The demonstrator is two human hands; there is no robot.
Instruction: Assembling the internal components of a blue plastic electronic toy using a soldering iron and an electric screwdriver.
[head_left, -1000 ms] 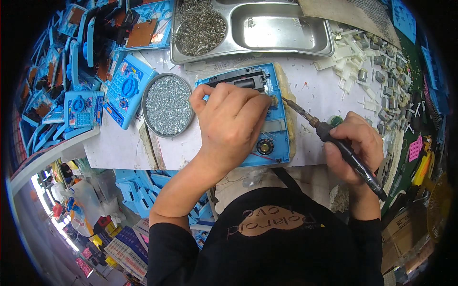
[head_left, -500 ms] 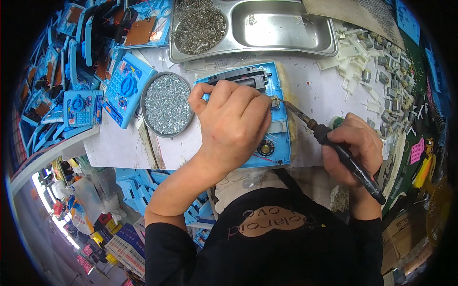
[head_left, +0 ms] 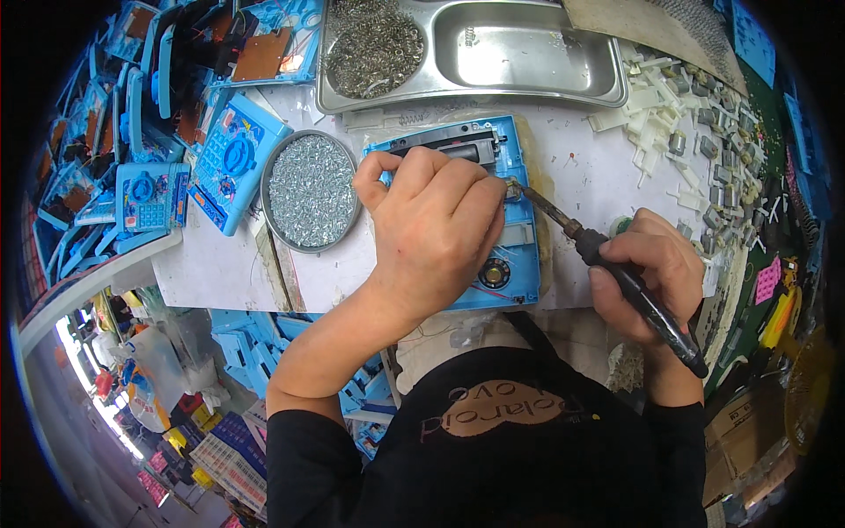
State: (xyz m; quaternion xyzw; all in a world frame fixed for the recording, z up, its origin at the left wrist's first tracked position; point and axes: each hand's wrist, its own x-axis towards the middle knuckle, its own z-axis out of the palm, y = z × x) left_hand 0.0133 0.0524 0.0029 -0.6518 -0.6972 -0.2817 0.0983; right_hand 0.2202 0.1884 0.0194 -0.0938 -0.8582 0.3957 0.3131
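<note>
blue toy shell (head_left: 519, 264) under left hand (head_left: 436, 233); right hand (head_left: 651, 273) grips soldering iron (head_left: 616, 268).

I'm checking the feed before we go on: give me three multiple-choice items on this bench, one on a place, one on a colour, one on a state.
1. Where does the round tin of small screws lie?
A. left of the blue housing
B. inside the steel tray
C. right of the soldering iron

2. What colour is the open housing under the left hand?
A. red
B. blue
C. white

3. How is the soldering iron held?
A. lying loose on the table
B. gripped in the right hand, tip at the housing
C. hung on a stand

Answers: 1 A, the tin sits beside the housing's left edge; 2 B, its shell is blue; 3 B, fingers wrap the black handle.
</note>
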